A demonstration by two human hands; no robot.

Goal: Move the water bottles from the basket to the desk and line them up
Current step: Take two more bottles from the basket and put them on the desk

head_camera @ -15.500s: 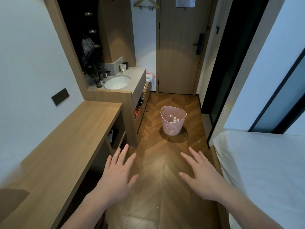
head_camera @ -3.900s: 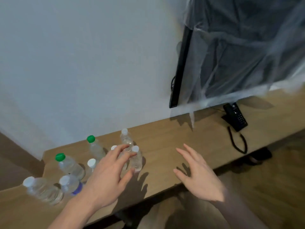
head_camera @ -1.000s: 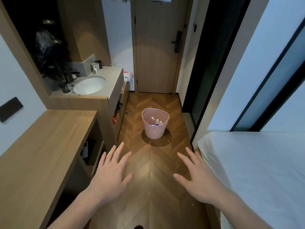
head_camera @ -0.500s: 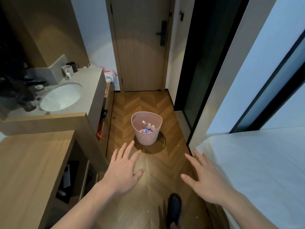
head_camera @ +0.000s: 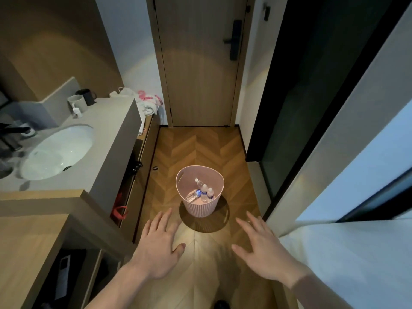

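A pink ribbed basket (head_camera: 201, 208) stands on the herringbone floor ahead of me. Inside it lie clear water bottles (head_camera: 202, 192) with white caps; one has a blue label, and I make out about three. My left hand (head_camera: 158, 244) hovers palm down just short of the basket on its left, fingers spread, holding nothing. On the basket's right my right hand (head_camera: 261, 250) is likewise spread and empty. The wooden desk (head_camera: 24, 241) shows only as a corner at the lower left, with no bottles on the visible part.
A grey sink counter (head_camera: 104, 130) with mugs (head_camera: 78, 103) runs along the left. The closed door (head_camera: 200, 63) is straight ahead. A white bed (head_camera: 356, 264) fills the lower right. A dark doorway (head_camera: 312, 85) opens on the right wall.
I have walked closer to the basket over the last second; it now sits just beyond my fingertips. Both hands stay spread and empty.
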